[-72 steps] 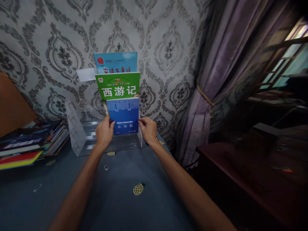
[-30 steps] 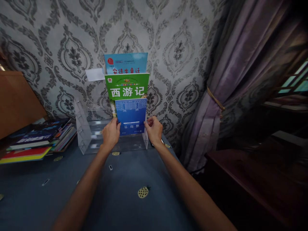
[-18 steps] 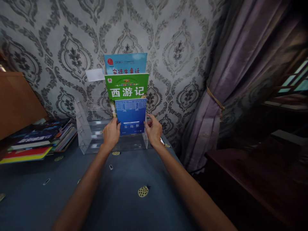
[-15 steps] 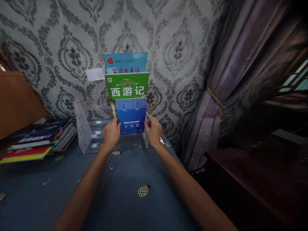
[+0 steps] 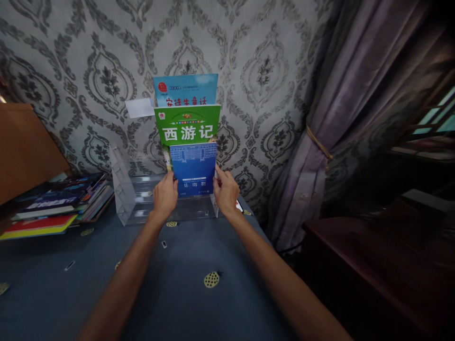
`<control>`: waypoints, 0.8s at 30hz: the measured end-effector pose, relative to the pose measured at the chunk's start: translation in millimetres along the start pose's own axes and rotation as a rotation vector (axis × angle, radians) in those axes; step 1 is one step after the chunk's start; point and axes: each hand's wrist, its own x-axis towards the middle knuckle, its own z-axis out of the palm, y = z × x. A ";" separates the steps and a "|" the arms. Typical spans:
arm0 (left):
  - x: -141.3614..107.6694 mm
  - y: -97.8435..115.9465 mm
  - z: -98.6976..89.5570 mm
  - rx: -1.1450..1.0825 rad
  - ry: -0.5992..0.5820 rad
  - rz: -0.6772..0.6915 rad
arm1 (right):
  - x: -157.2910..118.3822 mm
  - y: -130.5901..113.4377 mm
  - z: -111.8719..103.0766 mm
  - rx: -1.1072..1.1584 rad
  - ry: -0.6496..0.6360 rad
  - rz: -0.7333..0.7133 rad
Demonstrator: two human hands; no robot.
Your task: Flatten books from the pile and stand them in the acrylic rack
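Note:
A dark blue book (image 5: 194,166) stands upright, its printed characters upside down, in a clear tiered rack (image 5: 124,199). My left hand (image 5: 165,194) grips its left edge with thumb and fingers. On the opposite edge, my right hand (image 5: 226,190) is closed in the same way. Behind it rises a green book (image 5: 188,125) with large white characters, and further back a light blue book (image 5: 186,90) with red characters. The rack's lower tiers show to the left of the books.
Several stacked books and magazines (image 5: 71,199) lie at the left beside a brown board (image 5: 28,151). A phone (image 5: 239,206) is partly hidden behind my right hand. Patterned wall behind; purple curtain (image 5: 313,156) and dark red furniture (image 5: 373,265) at the right.
Both hands keep their grip on the dark blue book, which looks almost unmoved. The whole view has shifted very slightly.

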 end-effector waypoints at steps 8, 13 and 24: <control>1.6 -4.9 -4.6 0.030 -0.042 0.002 | 0.6 5.4 2.0 0.074 0.033 -0.022; 1.4 -5.6 -6.2 0.044 -0.042 0.006 | 1.5 9.2 5.5 0.154 0.082 -0.024; -1.7 -1.9 -10.3 0.052 -0.028 0.000 | 1.8 5.7 6.2 0.254 0.110 0.075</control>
